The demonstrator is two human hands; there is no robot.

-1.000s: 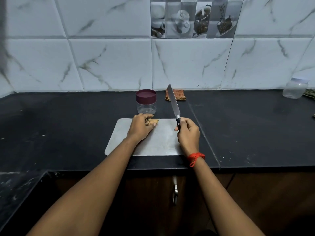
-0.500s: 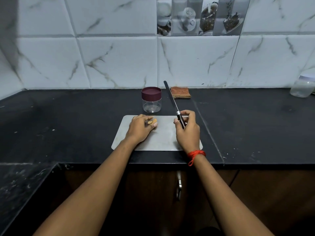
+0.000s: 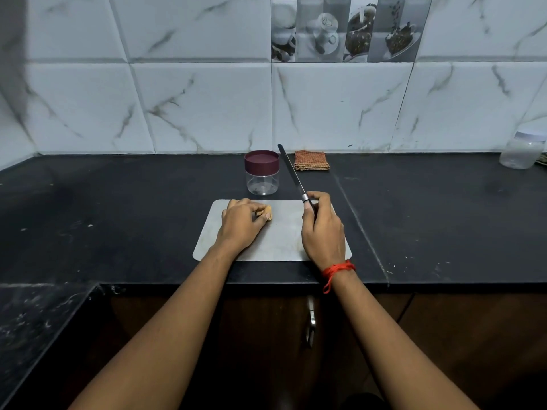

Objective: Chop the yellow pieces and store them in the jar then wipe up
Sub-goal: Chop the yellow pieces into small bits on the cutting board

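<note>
My left hand (image 3: 242, 223) rests on the thin grey rectangular cutting board (image 3: 284, 241). Its fingers are curled down over the small yellow pieces (image 3: 264, 213), pinning them near the board's far edge. Only a little of the pieces shows past my fingertips, so I cannot tell which way their long axis runs. My right hand (image 3: 322, 229) is clamped round the black handle of the long steel-bladed knife (image 3: 291, 173). The blade is raised off the board and points toward 11 o'clock.

Key relation: from the right hand, the yellow pieces lie at 9 o'clock, a short way off, with bare board between. The right hand is the cutting hand; the left hand is the nearer one and is already in contact. In my judgement the coming move is to bring the blade leftward and down onto the exposed end of the pieces — the left fingertips sit right at that end and are the hazard.

Surroundings: the clear round plastic jar with the maroon lid (image 3: 262, 173) stands on the black stone desk (image 3: 118, 217) at 12 o'clock from the pieces, just beyond the board, with its lid on. In this view the raised blade passes just to the jar's right. A folded orange checked cloth (image 3: 311, 160) lies at 2 o'clock from the jar, against the wall. A second clear container (image 3: 521, 150) stands far off toward 3 o'clock — well apart from the work.
</note>
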